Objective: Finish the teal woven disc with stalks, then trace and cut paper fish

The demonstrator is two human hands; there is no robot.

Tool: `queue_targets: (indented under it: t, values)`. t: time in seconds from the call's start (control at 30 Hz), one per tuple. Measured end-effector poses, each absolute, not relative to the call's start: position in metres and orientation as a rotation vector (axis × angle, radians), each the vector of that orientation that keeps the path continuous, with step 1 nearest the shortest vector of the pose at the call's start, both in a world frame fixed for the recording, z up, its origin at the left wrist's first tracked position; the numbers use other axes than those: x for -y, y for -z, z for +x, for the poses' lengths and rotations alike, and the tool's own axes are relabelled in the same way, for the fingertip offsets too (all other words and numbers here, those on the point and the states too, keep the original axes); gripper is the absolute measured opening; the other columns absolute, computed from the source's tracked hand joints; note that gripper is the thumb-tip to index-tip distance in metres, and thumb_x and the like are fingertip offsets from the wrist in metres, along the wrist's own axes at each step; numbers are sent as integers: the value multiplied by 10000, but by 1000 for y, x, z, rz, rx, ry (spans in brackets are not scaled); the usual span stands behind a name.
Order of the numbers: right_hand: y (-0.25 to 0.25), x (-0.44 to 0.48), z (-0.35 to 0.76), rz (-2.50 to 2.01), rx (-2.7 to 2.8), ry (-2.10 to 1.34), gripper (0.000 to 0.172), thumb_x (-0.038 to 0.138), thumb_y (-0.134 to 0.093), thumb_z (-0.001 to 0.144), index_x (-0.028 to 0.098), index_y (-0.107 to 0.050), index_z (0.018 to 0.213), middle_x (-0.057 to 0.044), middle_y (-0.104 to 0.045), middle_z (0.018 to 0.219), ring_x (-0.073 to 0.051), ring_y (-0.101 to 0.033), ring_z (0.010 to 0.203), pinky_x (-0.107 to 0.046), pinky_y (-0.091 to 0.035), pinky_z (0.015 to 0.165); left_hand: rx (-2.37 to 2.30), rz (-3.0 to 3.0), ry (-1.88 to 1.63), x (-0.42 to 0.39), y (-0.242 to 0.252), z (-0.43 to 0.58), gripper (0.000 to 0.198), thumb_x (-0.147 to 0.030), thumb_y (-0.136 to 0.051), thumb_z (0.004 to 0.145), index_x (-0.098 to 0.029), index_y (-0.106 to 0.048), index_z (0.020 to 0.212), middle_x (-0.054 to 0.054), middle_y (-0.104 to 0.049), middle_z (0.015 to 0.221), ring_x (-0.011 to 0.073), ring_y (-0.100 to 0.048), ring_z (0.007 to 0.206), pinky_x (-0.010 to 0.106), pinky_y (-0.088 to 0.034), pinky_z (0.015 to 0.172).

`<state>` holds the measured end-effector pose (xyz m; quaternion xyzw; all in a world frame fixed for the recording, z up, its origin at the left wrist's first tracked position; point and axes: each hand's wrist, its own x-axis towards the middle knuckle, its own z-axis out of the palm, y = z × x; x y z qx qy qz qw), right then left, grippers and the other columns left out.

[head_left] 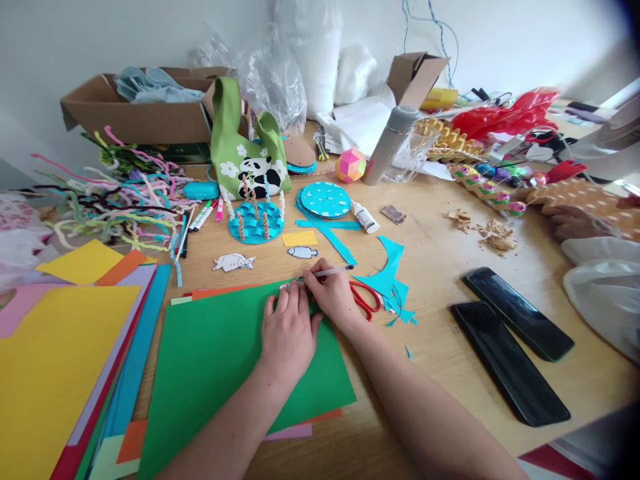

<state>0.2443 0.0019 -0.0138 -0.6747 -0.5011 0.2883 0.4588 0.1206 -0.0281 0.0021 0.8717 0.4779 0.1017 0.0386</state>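
My right hand (329,288) is closed around a pen (333,271) at the far edge of a green sheet of paper (210,360). The writing tip is hidden by my fingers. My left hand (291,330) lies on the same sheet, fingers laid forward over a small white piece (289,284) mostly covered by them. Red-handled scissors (369,300) rest right beside my right wrist, partly under blue paper scraps (387,267). Beyond my hands are a fish cutout (303,253), a yellow paper strip (300,239) and a white animal cutout (234,261).
Coloured sheets (55,360) are stacked at left, below pipe cleaners (125,193). A blue disc with upright twisted posts (256,223), a glue bottle (365,217) and a thermos (393,143) stand farther back. Two phones (510,363) lie at right, near another person's hand (585,221).
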Motion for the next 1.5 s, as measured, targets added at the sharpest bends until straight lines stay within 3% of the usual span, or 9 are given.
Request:
queue_targets:
  t: [1.13, 1.5]
  values:
    - [15, -2, 247, -1587, 1272, -731, 165, 309, -529, 822, 214, -474, 700, 40, -506, 585, -115, -484, 522, -233, -390, 508, -1478, 2675, -284, 27, -5, 121, 468, -321, -508, 879, -92, -525, 1286, 167, -553, 1315, 310, -494, 1178, 473, -385, 983]
    - [9, -4, 251, -1629, 1232, -876, 129, 311, -568, 789, 196, -540, 737, 10, -608, 598, -115, -538, 458, -221, -419, 438, -1482, 2675, -290, 28, -3, 121, 469, -345, -474, 901, -91, -520, 1294, 164, -532, 1345, 311, -476, 1201, 474, -379, 982]
